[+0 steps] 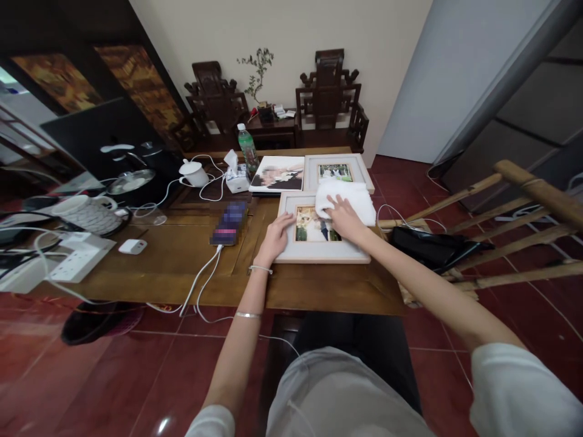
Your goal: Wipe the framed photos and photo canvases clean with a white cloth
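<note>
A light-coloured picture frame (328, 257) lies flat near the table's front edge, with a photo showing in its middle. My left hand (275, 238) grips its left side, fingers over the border. On the upper right of the frame, my right hand (345, 218) presses a folded white cloth (359, 197), its fingers bent into the fabric. The cloth covers that corner and overlaps a second picture frame (359, 162) lying behind. Beside that one is a photo book or print (277, 167) with a partly blurred picture.
Left of the frame, a phone (229, 223) lies with a white cable attached. Farther left are a tissue box (237, 178), green-labelled bottle (247, 145), lidded cup (194, 173), charger (132, 246) and power strip (82, 258). A wooden chair (469, 243) stands at the right.
</note>
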Demonstrator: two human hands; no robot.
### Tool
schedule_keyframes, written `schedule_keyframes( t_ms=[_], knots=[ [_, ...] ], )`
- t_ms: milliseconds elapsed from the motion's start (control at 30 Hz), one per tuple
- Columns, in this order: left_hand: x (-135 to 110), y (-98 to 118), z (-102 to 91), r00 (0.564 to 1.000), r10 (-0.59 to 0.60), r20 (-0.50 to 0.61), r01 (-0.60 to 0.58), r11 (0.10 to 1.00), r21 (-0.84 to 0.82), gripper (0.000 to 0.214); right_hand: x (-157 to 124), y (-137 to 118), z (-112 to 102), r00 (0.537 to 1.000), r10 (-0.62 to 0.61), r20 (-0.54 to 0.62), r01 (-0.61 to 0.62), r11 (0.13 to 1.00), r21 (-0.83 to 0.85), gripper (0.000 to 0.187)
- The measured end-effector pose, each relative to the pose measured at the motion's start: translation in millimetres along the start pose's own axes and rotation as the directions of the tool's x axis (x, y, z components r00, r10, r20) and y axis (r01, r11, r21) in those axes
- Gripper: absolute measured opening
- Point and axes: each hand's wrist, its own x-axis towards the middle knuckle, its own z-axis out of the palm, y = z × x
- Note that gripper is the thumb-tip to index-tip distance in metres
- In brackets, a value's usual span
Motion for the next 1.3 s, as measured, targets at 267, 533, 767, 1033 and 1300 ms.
schedule_keyframes(
  t_ms=[267, 533, 767, 1033, 1300],
  knots=[
    [-3, -4, 5.1, 0.998, -0.061, 0.033, 0.059, 0.997, 0.050, 0.042, -11, -14, -4, 0.993, -0.045, 0.109, 0.047, 0.999, -0.019, 0.043],
    [-1, -5, 10.9, 0.997, -0.081, 0.014, 0.080, 0.995, 0.055, 0.040, -82, -44, -63, 0.894, -0.310, 0.323, 0.261, 0.947, 0.188, 0.044],
    [-2, -5, 10.0, 0.997, -0.072, 0.025, 0.071, 0.996, 0.045, 0.040, -64, -35, -25, 0.957, -0.245, 0.155, 0.216, 0.959, 0.182, 0.057],
    [-3, -6, 7.5, 0.997, -0.071, 0.029, 0.070, 0.997, 0.033, 0.039, 21, 8, 13, 0.999, -0.044, -0.014, 0.044, 0.999, -0.006, 0.048],
    [-2, -5, 9.3, 0.997, -0.072, 0.016, 0.071, 0.997, 0.038, 0.039, -24, -27, -16, 0.975, -0.148, 0.164, 0.141, 0.989, 0.051, 0.049]
  ],
)
